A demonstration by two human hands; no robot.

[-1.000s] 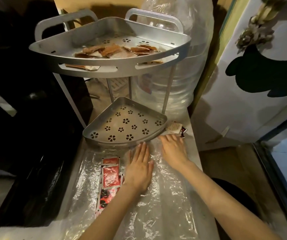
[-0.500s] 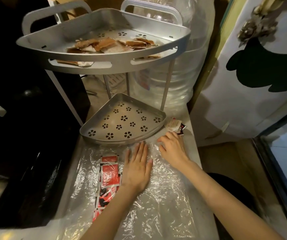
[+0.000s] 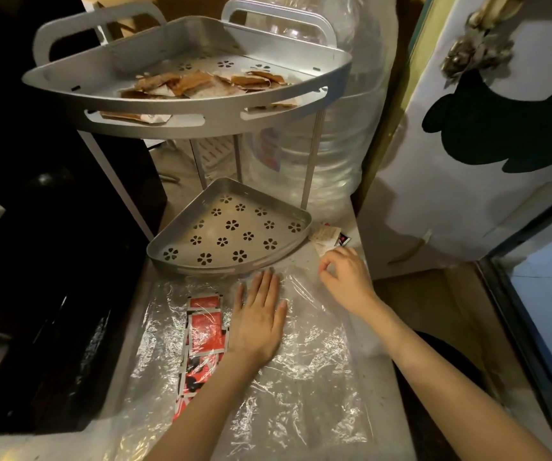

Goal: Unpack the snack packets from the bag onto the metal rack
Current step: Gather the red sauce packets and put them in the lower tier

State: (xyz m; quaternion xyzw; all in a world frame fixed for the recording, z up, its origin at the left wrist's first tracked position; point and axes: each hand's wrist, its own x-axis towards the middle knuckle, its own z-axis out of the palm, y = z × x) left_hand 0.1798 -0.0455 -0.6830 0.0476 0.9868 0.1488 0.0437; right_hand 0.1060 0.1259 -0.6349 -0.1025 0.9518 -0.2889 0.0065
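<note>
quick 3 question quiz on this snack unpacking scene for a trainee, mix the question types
1. True or false: the lower shelf of the rack holds snack packets.
2. Where does the left hand lie? A) flat on the clear plastic bag B) on the upper shelf C) round the water bottle
3. What colour are the packets in the bag beside the left hand?

Key: 1 false, it holds none; the brown packets lie on the upper shelf. 2 A. 3 red, with some black.
</note>
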